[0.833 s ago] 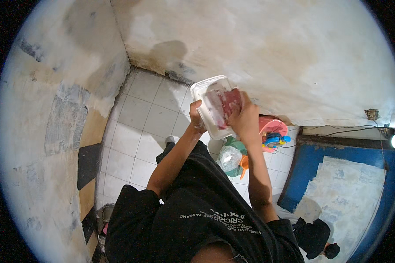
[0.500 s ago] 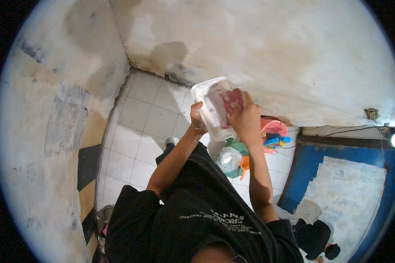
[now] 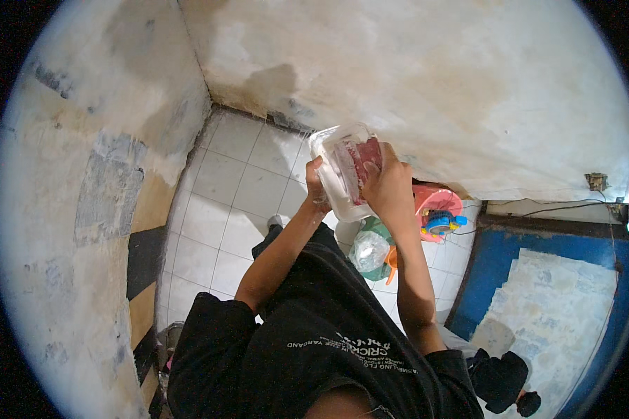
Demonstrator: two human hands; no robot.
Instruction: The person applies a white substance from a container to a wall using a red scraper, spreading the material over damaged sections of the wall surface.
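Observation:
A white rectangular plastic tub, smeared with pale paste, is held in front of me above the floor. My left hand is closed on its left edge, thumb over the rim. My right hand grips a flat dark-red putty spreader with white paste on it. The spreader lies inside the tub's opening, its working edge toward the left side. Its contact with the tub's inner wall cannot be made out clearly.
A patchy, plastered wall rises just ahead, another at left. On the tiled floor stand a pink basin, a clear plastic bag and an orange-handled dipper. At lower right a person in black is near a blue, partly whitened wall.
The tub has shifted slightly to the right in view, both hands still on their holds. The spreader, blurred by motion before, now shows more sharply within the tub.

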